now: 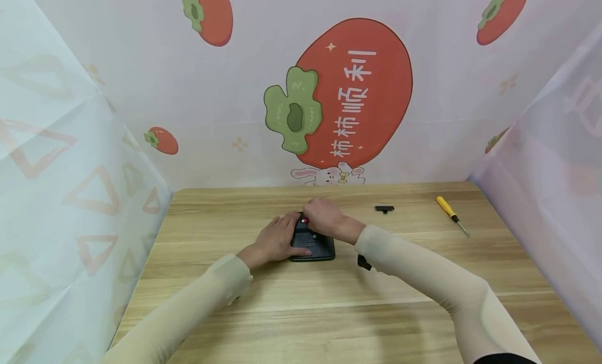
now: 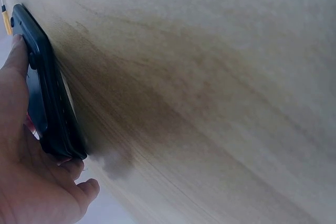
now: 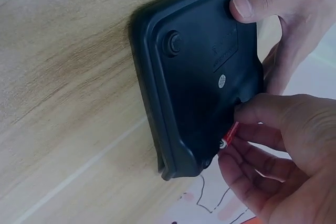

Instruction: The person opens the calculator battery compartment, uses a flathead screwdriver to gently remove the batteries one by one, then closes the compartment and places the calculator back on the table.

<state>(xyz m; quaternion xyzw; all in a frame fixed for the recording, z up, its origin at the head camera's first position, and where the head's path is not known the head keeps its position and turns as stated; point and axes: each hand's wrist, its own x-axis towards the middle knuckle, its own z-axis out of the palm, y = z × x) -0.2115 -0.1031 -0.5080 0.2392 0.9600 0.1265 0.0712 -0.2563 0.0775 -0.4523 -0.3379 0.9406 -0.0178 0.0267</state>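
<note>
So both arms are in these thin, cream-coloured sleeves, and the left sleeve (image 1: 188, 312) is pretty plain, kinda snug, with its cuff (image 1: 240, 270) sitting a bit loose at the wrist. The right sleeve (image 1: 423, 275) is basically the same stuff, with little creases around the elbow and a slightly greyer patch near the wrist. There's also a bit of black fabric (image 1: 508, 359) on the upper right arm. Left hand (image 1: 277, 238) and right hand (image 1: 326, 218) are both bare, and the left thumbnail (image 3: 243, 7) looks short.
</note>
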